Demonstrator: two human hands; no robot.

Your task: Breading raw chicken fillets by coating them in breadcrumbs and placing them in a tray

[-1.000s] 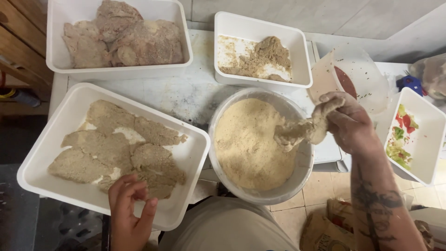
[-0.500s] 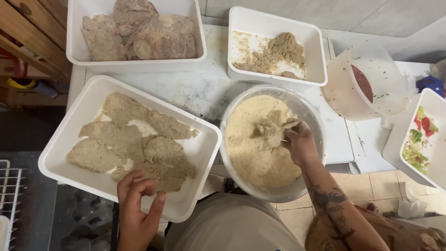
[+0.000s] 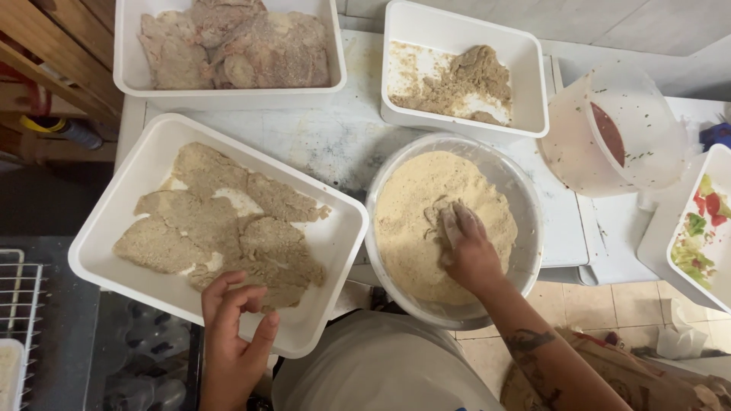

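In the middle of the frame sits a round bowl (image 3: 525, 228) filled with pale breadcrumbs (image 3: 403, 221). My right hand (image 3: 468, 255) lies inside it, palm down, fingers (image 3: 457, 222) stretched flat and together, pressing a piece of meat (image 3: 435, 217) into the crumbs. The meat lies under my fingertips, only its crumb-dusted edge showing to their left, so I grip nothing; I just push down.

At lower left is a white rectangular tray (image 3: 335, 251) holding several flat breaded cutlets (image 3: 221, 221) laid side by side. My left hand (image 3: 232, 342) hovers at the tray's near edge at the bottom of the frame, fingers loosely curled and empty, the tips just beside the nearest cutlet.

At upper left a second white tray (image 3: 228, 95) holds a pile of raw, lightly floured meat pieces (image 3: 236, 42). At upper centre a smaller white tub (image 3: 464, 122) contains clumped crumb mix. To the right stands a clear plastic container (image 3: 632, 144) with a little reddish liquid, and at the right edge a white dish (image 3: 716, 221) with chopped red and green salad.
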